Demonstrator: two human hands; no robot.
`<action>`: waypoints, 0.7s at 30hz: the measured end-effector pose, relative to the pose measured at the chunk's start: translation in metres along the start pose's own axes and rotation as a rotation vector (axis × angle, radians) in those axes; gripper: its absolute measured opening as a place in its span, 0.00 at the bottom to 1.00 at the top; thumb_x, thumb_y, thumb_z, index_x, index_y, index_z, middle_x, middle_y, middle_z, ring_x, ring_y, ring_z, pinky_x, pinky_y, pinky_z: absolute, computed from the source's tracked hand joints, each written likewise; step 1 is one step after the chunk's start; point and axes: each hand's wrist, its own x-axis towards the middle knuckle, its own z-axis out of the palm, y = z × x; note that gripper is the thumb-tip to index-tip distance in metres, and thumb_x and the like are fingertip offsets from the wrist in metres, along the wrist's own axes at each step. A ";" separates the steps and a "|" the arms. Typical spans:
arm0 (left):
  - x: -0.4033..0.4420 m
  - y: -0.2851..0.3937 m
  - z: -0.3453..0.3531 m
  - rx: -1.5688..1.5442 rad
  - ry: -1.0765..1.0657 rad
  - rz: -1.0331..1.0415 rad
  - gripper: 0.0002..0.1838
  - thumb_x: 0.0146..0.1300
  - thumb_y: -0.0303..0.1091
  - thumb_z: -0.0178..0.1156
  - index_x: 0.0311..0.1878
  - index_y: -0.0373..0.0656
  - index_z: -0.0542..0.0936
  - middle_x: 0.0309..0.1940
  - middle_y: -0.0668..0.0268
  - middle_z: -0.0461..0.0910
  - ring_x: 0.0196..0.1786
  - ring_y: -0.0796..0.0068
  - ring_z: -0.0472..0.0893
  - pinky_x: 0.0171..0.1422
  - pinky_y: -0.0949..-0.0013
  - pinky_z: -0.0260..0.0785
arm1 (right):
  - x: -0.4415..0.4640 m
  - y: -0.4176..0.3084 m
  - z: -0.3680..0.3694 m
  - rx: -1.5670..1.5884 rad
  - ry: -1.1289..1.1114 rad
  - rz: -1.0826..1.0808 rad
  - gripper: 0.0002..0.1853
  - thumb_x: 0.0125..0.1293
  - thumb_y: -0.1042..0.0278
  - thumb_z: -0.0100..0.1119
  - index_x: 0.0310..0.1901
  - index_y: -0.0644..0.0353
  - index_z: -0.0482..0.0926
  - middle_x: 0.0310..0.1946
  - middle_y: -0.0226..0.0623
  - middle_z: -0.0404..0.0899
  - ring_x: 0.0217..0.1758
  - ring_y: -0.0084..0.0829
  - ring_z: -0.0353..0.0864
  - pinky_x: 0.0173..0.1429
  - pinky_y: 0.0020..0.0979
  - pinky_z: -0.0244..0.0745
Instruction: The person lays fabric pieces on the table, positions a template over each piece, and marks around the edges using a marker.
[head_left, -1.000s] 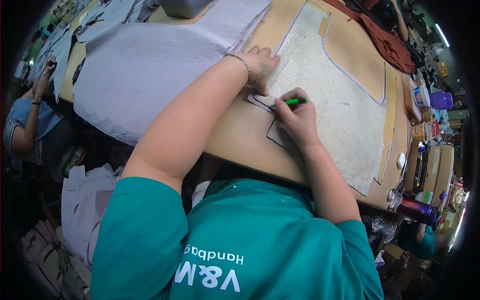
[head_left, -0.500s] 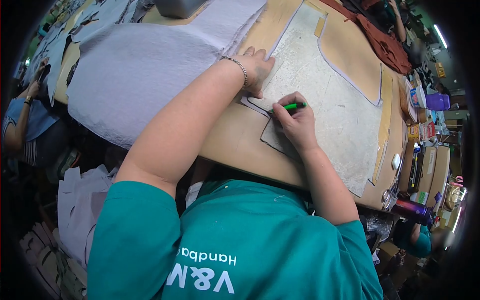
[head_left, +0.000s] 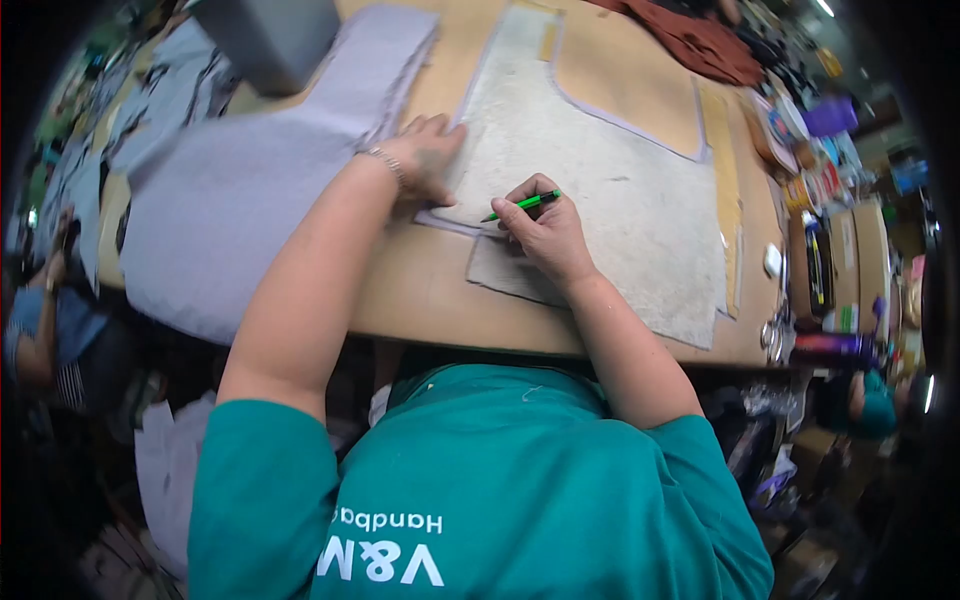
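The green pen (head_left: 532, 202) was held over the pale panel (head_left: 630, 240), near the notch in its near edge, with the tabletop (head_left: 425, 295) beneath. It was gripped by the right hand (head_left: 548, 235), whose fingers were closed around the barrel towards the tip; whether the tip was touching anything could not be told. The left hand (head_left: 425, 160) was laid at the panel's left edge, its fingers spread and the thumb reaching towards the near corner; nothing was seen to be gripped by it. Between the hands, a lavender margin (head_left: 440, 221) with a dark line was exposed along the panel's edge.

For marking along that edge, an even slant and light pressure seemed best kept, with the tip run close against the border. The panel would be best pressed flat by the left hand, the thumb placed clear of the line, so that slipping might be avoided. Extra care seemed called for at the notch, where a corner could easily be rounded off.

The pen was tilted, its tip pointed leftwards and slightly towards the wearer, its long axis slanted across the panel up to the rear end at the right.
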 end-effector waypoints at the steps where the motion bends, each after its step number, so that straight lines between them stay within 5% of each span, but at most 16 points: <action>1: 0.003 0.000 0.000 0.015 -0.008 0.020 0.51 0.37 0.44 0.65 0.62 0.35 0.48 0.61 0.44 0.45 0.65 0.51 0.47 0.67 0.66 0.43 | -0.005 -0.004 -0.010 0.035 0.027 0.045 0.09 0.53 0.70 0.57 0.24 0.61 0.67 0.15 0.26 0.67 0.19 0.15 0.64 0.24 0.19 0.62; 7: 0.003 0.003 0.009 -0.133 0.175 0.093 0.50 0.30 0.34 0.67 0.61 0.40 0.54 0.62 0.50 0.48 0.64 0.54 0.50 0.66 0.66 0.46 | -0.072 0.012 -0.159 0.086 0.533 -0.166 0.11 0.52 0.68 0.60 0.26 0.60 0.67 0.19 0.28 0.71 0.17 0.16 0.67 0.21 0.17 0.63; 8: -0.005 0.027 0.005 -0.112 0.307 0.140 0.41 0.36 0.34 0.63 0.59 0.42 0.59 0.59 0.47 0.53 0.63 0.53 0.52 0.65 0.62 0.48 | -0.089 0.017 -0.189 0.065 0.649 -0.181 0.11 0.52 0.67 0.60 0.26 0.60 0.67 0.18 0.28 0.71 0.17 0.15 0.67 0.21 0.17 0.63; 12: 0.009 0.141 0.007 -0.218 0.449 0.597 0.30 0.43 0.28 0.59 0.54 0.44 0.65 0.58 0.55 0.57 0.62 0.56 0.55 0.63 0.61 0.50 | -0.132 0.038 -0.254 0.030 0.892 -0.204 0.12 0.54 0.64 0.59 0.27 0.59 0.66 0.17 0.26 0.69 0.16 0.14 0.65 0.20 0.16 0.61; 15: 0.019 0.234 0.026 -0.057 0.330 0.817 0.21 0.51 0.38 0.55 0.51 0.46 0.68 0.57 0.61 0.59 0.62 0.58 0.55 0.63 0.55 0.49 | -0.139 0.058 -0.263 0.033 0.918 -0.195 0.09 0.57 0.65 0.56 0.28 0.55 0.66 0.18 0.24 0.68 0.16 0.13 0.63 0.21 0.14 0.59; 21: 0.049 0.308 0.057 -0.014 0.311 0.697 0.21 0.57 0.46 0.47 0.53 0.51 0.66 0.58 0.66 0.59 0.63 0.60 0.53 0.58 0.39 0.46 | -0.143 0.062 -0.260 -0.080 0.827 -0.259 0.08 0.54 0.69 0.58 0.25 0.58 0.68 0.16 0.22 0.64 0.19 0.12 0.61 0.23 0.17 0.59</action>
